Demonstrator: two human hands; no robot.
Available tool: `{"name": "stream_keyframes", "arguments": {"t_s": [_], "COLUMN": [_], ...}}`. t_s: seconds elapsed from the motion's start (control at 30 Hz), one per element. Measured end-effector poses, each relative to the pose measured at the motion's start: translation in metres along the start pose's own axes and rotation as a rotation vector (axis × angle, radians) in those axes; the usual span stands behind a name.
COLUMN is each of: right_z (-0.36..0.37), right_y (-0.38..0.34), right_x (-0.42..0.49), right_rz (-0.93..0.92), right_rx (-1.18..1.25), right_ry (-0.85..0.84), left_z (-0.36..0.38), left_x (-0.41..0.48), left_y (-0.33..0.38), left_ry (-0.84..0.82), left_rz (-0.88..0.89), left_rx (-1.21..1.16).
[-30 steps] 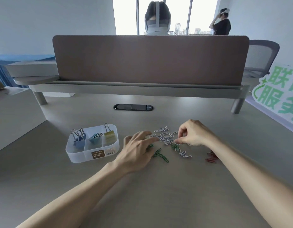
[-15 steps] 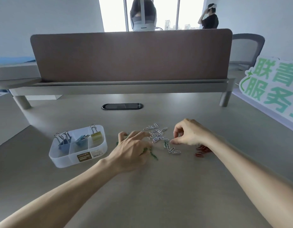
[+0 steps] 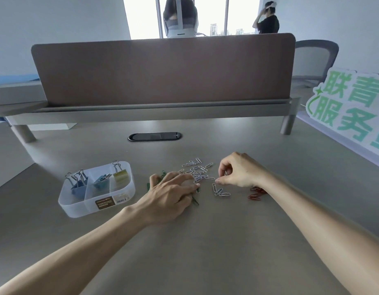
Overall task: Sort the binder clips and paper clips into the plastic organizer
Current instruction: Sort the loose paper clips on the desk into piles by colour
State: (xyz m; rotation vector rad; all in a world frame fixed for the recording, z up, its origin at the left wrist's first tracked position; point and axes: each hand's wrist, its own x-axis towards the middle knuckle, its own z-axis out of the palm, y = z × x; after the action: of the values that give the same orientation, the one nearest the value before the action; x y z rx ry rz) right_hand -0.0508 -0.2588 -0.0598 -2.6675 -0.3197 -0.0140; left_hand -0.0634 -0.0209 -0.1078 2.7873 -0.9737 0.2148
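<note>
A clear plastic organizer (image 3: 84,206) sits left of centre on the desk. Its back compartments hold blue binder clips (image 3: 77,184), a teal binder clip (image 3: 102,178) and a yellow binder clip (image 3: 120,174). Silver paper clips (image 3: 198,169) lie scattered mid-desk, with a small group (image 3: 220,190) nearer me. My left hand (image 3: 169,199) lies flat, fingers spread, over green paper clips (image 3: 195,201). My right hand (image 3: 239,172) pinches thumb and forefinger at the silver pile's right edge; what it grips is too small to tell. Red paper clips (image 3: 255,193) peek out behind my right wrist.
A brown desk divider (image 3: 163,69) runs across the back, with a dark cable grommet (image 3: 155,136) in front of it. A green-lettered sign (image 3: 352,111) stands at the right. Two people are beyond the divider. An office chair (image 3: 312,60) is at the back right.
My left hand slid over the green paper clips, covering most of them. My right hand stays pinched at the silver pile. The view shifted, so everything sits further left.
</note>
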Motion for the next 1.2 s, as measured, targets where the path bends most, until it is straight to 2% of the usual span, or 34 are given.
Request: {"name": "stream_keyframes", "arguments": {"t_s": [0.13, 0.33, 0.4, 0.57, 0.7, 0.8, 0.9, 0.97, 1.07, 1.2], "right_z": [0.009, 0.013, 0.013, 0.013, 0.02, 0.029, 0.029, 0.024, 0.015, 0.008], "right_y": [-0.017, -0.026, -0.026, -0.028, -0.034, -0.038, -0.033, -0.026, -0.02, -0.017], "right_x": [0.002, 0.005, 0.003, 0.0, 0.004, 0.009, 0.016, 0.017, 0.014, 0.009], "right_rz": [-0.08, -0.111, -0.12, -0.148, -0.168, -0.171, -0.092, -0.056, -0.066, -0.073], "right_rx": [0.017, 0.008, 0.021, 0.108, 0.072, 0.016, -0.053, -0.076, -0.032, -0.027], "right_ry": [-0.032, -0.075, -0.093, -0.079, -0.049, -0.05, 0.036, 0.063, 0.045, 0.049], "left_z": [-0.008, -0.03, -0.032, -0.034, -0.035, -0.035, -0.036, -0.035, -0.031, -0.016], "left_x": [0.003, 0.035, 0.039, 0.038, 0.035, 0.026, 0.014, 0.007, -0.002, -0.006], "left_y": [0.001, 0.006, 0.006, 0.004, -0.001, -0.011, -0.025, -0.033, -0.039, -0.037], "left_ry": [0.096, -0.097, -0.117, 0.017, 0.075, 0.022, -0.088, -0.034, 0.158, 0.108], "left_rz": [-0.058, -0.008, -0.005, -0.034, -0.089, -0.067, -0.064, -0.088, -0.202, -0.26], "left_rx": [-0.056, -0.012, -0.012, -0.239, -0.286, -0.244, -0.22, -0.246, -0.297, -0.274]}}
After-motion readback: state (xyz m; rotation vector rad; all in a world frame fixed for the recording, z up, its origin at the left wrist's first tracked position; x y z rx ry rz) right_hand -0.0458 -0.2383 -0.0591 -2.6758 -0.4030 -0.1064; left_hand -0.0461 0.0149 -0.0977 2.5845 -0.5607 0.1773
